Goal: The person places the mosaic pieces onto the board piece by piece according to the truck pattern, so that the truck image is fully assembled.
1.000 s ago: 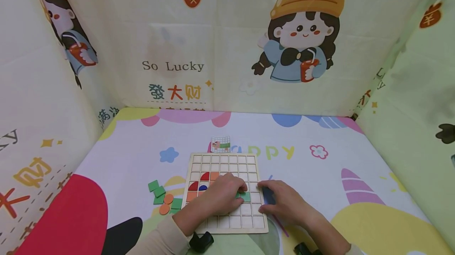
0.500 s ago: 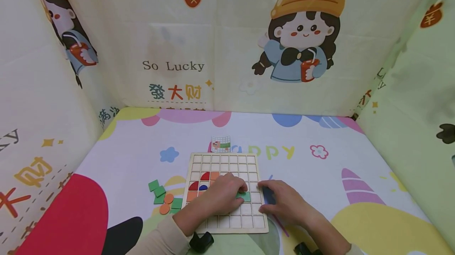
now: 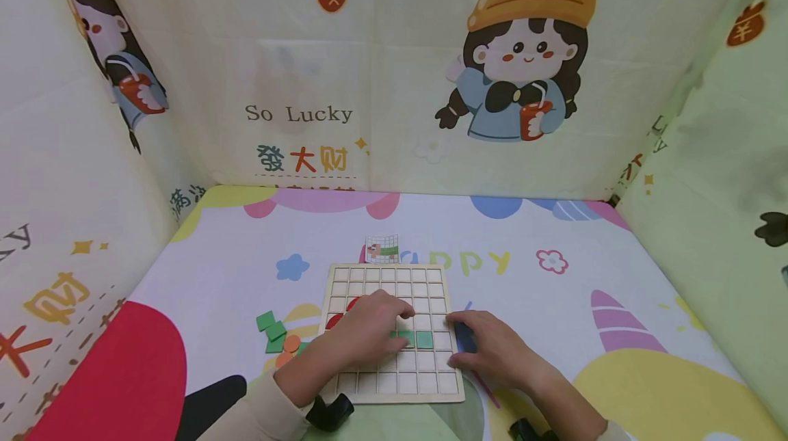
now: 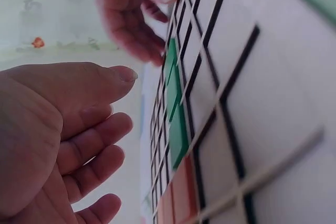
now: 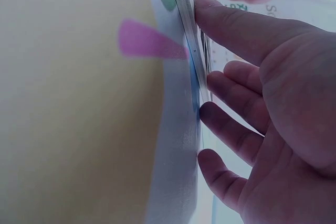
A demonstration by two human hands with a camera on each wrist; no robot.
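A wooden grid board (image 3: 409, 382) lies on the table in the head view. Over its left half hovers my left hand (image 3: 369, 325), fingers loosely bent and nothing between them in the left wrist view. Near its thumb, green square tiles (image 3: 424, 340) sit in a row of cells. Orange tiles (image 4: 182, 192) continue that row in the left wrist view. Red pieces (image 3: 334, 321) show partly behind my hand, which hides other cells. My right hand (image 3: 498, 349) touches the board's right edge with relaxed fingers; its thumb rests at the rim (image 5: 184, 9) in the right wrist view.
Loose green squares (image 3: 276, 330) and orange discs (image 3: 291, 343) lie left of the board, partly behind my left forearm. A small card with a gridded picture (image 3: 383, 249) stands or lies beyond the far edge. Patterned cloth walls (image 3: 406, 85) enclose the table.
My left hand has drawn back to the left, off the rightmost green tile, uncovering more of the green row. My right hand stays at the board's edge.
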